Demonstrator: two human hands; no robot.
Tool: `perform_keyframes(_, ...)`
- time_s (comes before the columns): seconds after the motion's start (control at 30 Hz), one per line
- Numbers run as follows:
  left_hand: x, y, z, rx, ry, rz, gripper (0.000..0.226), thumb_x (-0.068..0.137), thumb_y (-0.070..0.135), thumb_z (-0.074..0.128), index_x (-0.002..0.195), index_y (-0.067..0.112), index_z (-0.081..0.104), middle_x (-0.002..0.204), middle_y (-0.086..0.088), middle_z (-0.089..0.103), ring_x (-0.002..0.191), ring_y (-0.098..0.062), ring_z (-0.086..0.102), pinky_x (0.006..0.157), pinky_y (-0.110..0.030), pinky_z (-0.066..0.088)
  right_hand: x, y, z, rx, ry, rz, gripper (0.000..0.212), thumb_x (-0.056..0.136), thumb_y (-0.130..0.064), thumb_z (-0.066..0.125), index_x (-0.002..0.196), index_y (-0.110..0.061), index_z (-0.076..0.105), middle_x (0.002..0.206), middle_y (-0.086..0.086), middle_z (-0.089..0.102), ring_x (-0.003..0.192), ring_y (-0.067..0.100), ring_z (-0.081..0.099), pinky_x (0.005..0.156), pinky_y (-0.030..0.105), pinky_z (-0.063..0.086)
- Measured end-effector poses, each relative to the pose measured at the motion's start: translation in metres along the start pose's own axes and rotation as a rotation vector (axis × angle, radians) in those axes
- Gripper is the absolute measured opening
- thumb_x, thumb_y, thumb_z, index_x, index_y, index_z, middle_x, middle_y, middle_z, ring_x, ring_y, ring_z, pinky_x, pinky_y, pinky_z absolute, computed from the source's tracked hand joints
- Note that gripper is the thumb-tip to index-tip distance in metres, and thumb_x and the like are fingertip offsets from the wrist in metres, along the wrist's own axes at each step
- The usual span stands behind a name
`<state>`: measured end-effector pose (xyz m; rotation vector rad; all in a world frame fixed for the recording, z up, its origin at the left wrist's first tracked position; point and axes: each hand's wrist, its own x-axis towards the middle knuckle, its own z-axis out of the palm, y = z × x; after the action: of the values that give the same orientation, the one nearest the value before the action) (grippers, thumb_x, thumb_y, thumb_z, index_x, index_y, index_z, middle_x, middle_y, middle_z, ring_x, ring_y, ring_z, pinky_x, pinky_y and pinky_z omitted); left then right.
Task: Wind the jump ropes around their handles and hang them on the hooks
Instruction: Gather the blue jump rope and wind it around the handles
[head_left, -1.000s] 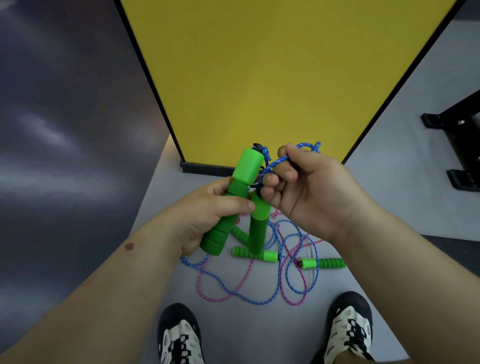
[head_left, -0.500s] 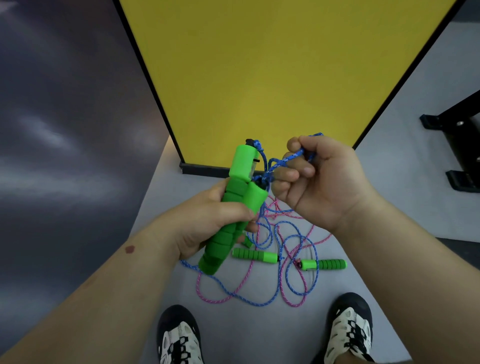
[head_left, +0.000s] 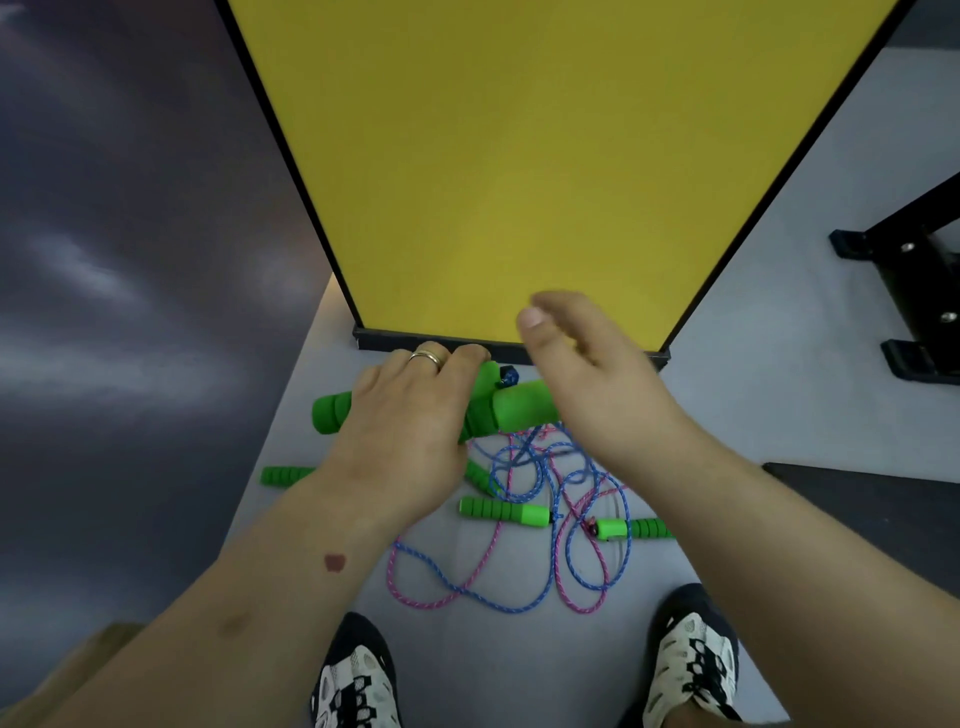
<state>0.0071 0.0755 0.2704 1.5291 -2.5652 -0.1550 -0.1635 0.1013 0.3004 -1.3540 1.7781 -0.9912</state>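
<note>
Handles (head_left: 498, 405) green, foam-ribbed, paired side by side, long axis lying roughly left to right across the view, capped ends toward the right. Left hand (head_left: 410, 426) wrapped over their middle, palm down, grip closed on the handles, ring (head_left: 428, 357) on one finger. Right hand (head_left: 587, 374) just right of the capped ends, fingers loose and spread, blurred, grip apparently holding nothing. Blue and pink ropes (head_left: 524, 525) in a tangle on the pale grey floor (head_left: 779, 395) below, three more green handles among them. Yellow board (head_left: 545, 156) in black frame straight ahead; shoes (head_left: 358, 680) at bottom edge. No readable writing.
</note>
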Motion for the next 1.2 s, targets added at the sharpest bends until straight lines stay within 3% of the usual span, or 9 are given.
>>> perform_keyframes(0.1,-0.001,0.003,-0.003,0.010,0.042,0.027,0.083,0.074,0.016,0.071,0.147,0.029,0.035,0.123,0.002,0.051,0.107,-0.028,0.049,0.082,-0.038,0.033,-0.007,0.003,0.015,0.036,-0.070,-0.006,0.029,0.101,-0.049,0.044,0.115,-0.033,0.063,0.087,-0.015,0.064,0.085,0.003,0.057,0.083,0.031,0.048)
perform_keyframes(0.3,-0.002,0.010,-0.006,-0.029,0.028,0.095,0.099,0.066,0.002,0.063,0.155,0.019,0.025,0.130,-0.002,0.051,0.113,-0.028,0.049,0.092,-0.040,0.040,-0.008,0.011,0.017,0.153,-0.068,0.000,0.028,0.104,-0.042,0.042,0.108,-0.028,0.067,0.091,-0.010,0.068,0.090,0.007,0.061,0.086,0.033,0.050)
perform_keyframes(0.5,0.000,0.011,-0.010,-0.081,-0.035,0.068,0.112,0.073,0.008,0.067,0.160,0.023,-0.002,0.139,0.000,0.046,0.120,-0.022,0.047,0.095,-0.033,0.038,-0.006,0.011,0.011,0.076,-0.096,-0.053,0.029,0.101,-0.042,0.049,0.083,-0.024,0.061,0.056,-0.017,0.049,0.056,0.003,0.046,0.053,0.020,0.035)
perform_keyframes(0.57,0.002,0.005,-0.013,-0.080,-0.017,0.029,0.100,0.071,0.019,0.069,0.157,0.025,0.018,0.130,0.001,0.053,0.115,-0.024,0.053,0.089,-0.036,0.043,-0.003,0.012,0.006,0.112,-0.057,-0.040,0.028,0.101,-0.039,0.049,0.083,-0.021,0.061,0.056,-0.016,0.048,0.055,0.003,0.044,0.055,0.024,0.036)
perform_keyframes(0.67,0.003,-0.003,-0.015,-0.066,-0.027,-0.021,0.053,0.068,0.027,0.067,0.118,0.030,0.051,0.101,0.006,0.060,0.095,-0.025,0.060,0.073,-0.038,0.049,-0.004,0.011,0.002,0.181,-0.051,-0.023,0.023,0.101,-0.034,0.047,0.089,-0.022,0.062,0.065,-0.014,0.049,0.064,0.006,0.047,0.061,0.029,0.041)
perform_keyframes(0.77,0.001,-0.002,-0.015,-0.011,-0.011,-0.012,0.039,0.069,0.026,0.068,0.104,0.028,0.051,0.088,0.005,0.057,0.082,-0.027,0.059,0.063,-0.038,0.047,-0.006,0.012,0.004,0.209,-0.079,0.011,0.019,0.099,-0.032,0.046,0.091,-0.026,0.063,0.076,-0.006,0.056,0.076,0.011,0.053,0.074,0.040,0.048)
perform_keyframes(0.97,0.004,-0.006,-0.014,0.080,0.049,0.021,0.039,0.065,0.028,0.072,0.099,0.028,0.052,0.084,0.005,0.057,0.081,-0.028,0.060,0.061,-0.036,0.043,-0.007,0.011,0.006,0.252,-0.094,0.026,0.022,0.099,-0.034,0.043,0.094,-0.029,0.063,0.086,-0.002,0.064,0.091,0.022,0.062,0.084,0.042,0.051)
perform_keyframes(1.13,0.004,-0.008,-0.023,0.065,0.018,-0.016,0.038,0.066,0.032,0.069,0.099,0.030,0.050,0.088,0.004,0.059,0.085,-0.029,0.060,0.065,-0.036,0.042,0.011,0.023,-0.006,0.504,-0.305,0.293,0.042,0.086,-0.032,0.044,0.108,-0.010,0.072,0.109,0.010,0.075,0.105,0.033,0.069,0.102,0.047,0.051)
perform_keyframes(1.2,0.004,-0.009,-0.028,0.067,0.011,-0.054,0.040,0.066,0.033,0.069,0.102,0.031,0.053,0.088,0.004,0.059,0.084,-0.029,0.061,0.066,-0.037,0.046,0.015,0.028,-0.013,0.352,-0.401,0.324,0.035,0.084,-0.024,0.048,0.101,-0.003,0.071,0.097,0.010,0.072,0.096,0.030,0.065,0.100,0.046,0.050)
